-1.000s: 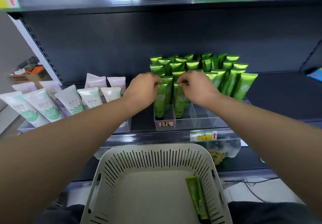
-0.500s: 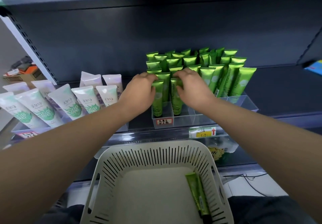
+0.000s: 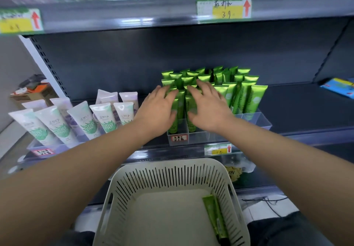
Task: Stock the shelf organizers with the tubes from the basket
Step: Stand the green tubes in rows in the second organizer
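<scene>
Several green tubes [image 3: 247, 96] stand upright in rows inside a clear shelf organizer [image 3: 258, 118] on the dark shelf. My left hand [image 3: 158, 107] and my right hand [image 3: 207, 106] hover side by side over the front-left rows, fingers spread and straight, fingertips at the tube tops. Neither hand holds a tube. Below, a cream slotted basket [image 3: 168, 171] sits in front of me with one or two green tubes [image 3: 215, 217] lying along its right side.
White tubes with green and purple prints [image 3: 84, 119] lean in another organizer to the left. Price tags [image 3: 224, 8] hang on the shelf edge above. A blue packet [image 3: 339, 86] lies at the far right of the shelf. A cable runs along the floor at lower right.
Both hands have let go of the front tubes they were pinching and now have their fingers spread open. The camera has tilted up, showing the shelf above.
</scene>
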